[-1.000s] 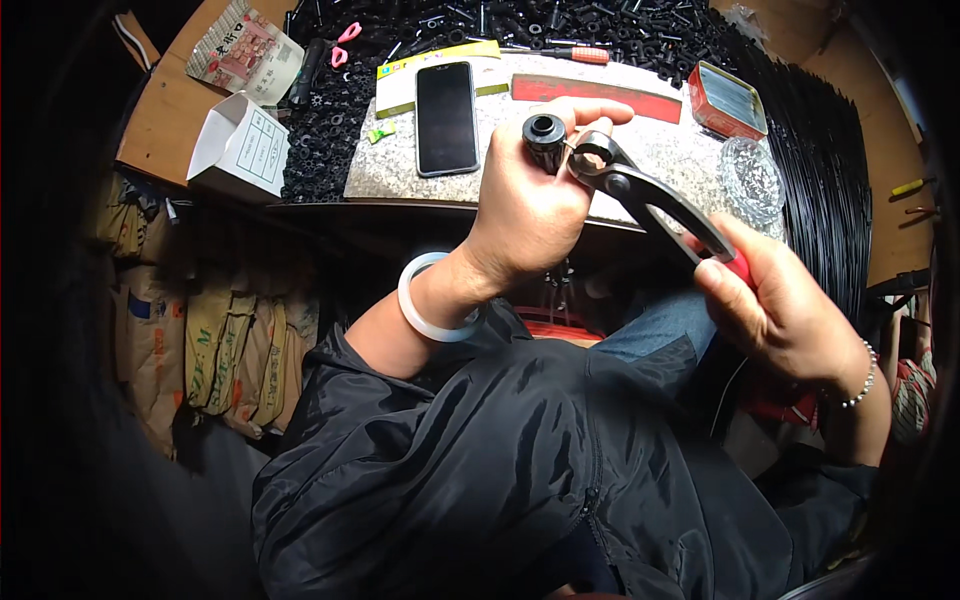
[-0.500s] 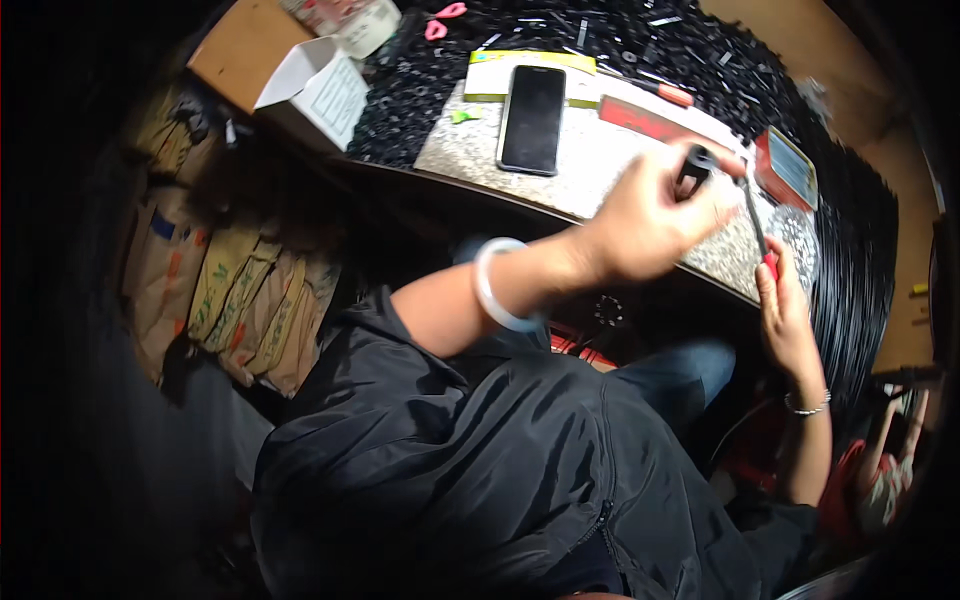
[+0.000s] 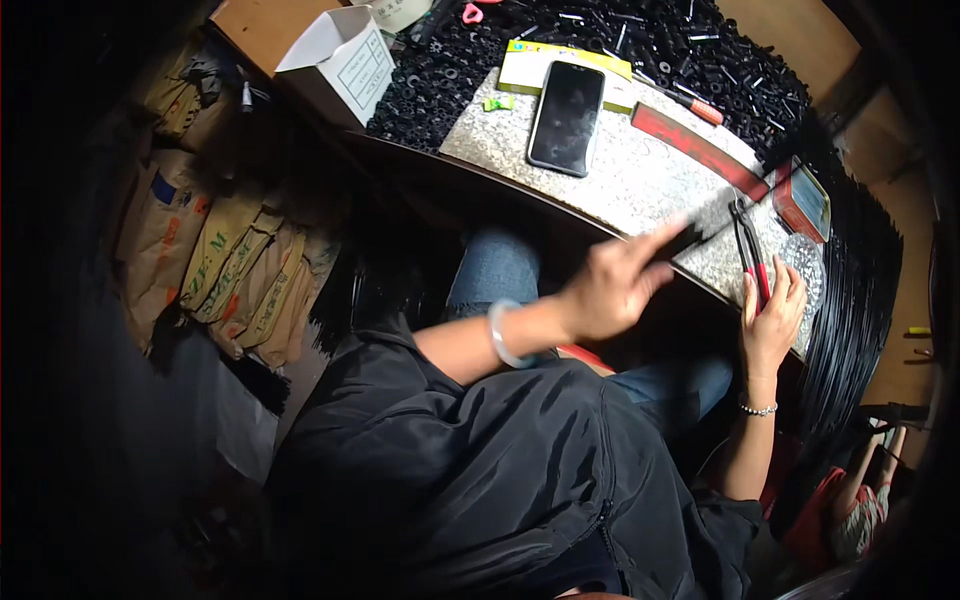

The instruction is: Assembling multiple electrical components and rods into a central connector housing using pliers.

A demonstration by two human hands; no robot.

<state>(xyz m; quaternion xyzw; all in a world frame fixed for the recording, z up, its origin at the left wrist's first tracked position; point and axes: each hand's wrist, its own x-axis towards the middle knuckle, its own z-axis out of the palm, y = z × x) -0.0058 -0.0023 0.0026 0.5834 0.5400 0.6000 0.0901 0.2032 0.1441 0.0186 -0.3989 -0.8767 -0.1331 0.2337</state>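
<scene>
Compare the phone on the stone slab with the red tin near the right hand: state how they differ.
The phone is black, thin and lies flat with its dark screen up; the red tin is red and thicker, a shallow box. The phone lies far from both hands, by a yellow box; the red tin sits at the slab's end, just above the right hand, which rests on red-handled pliers. Both are rectangular and untouched.

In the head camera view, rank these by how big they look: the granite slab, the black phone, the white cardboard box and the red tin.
1. Speckled grey granite slab, clearly largest.
2. Open white cardboard box.
3. Black smartphone, close to the box in apparent size, so this order is unsure.
4. Red rectangular tin, smallest, though fisheye bending near the rim may shrink it.
</scene>
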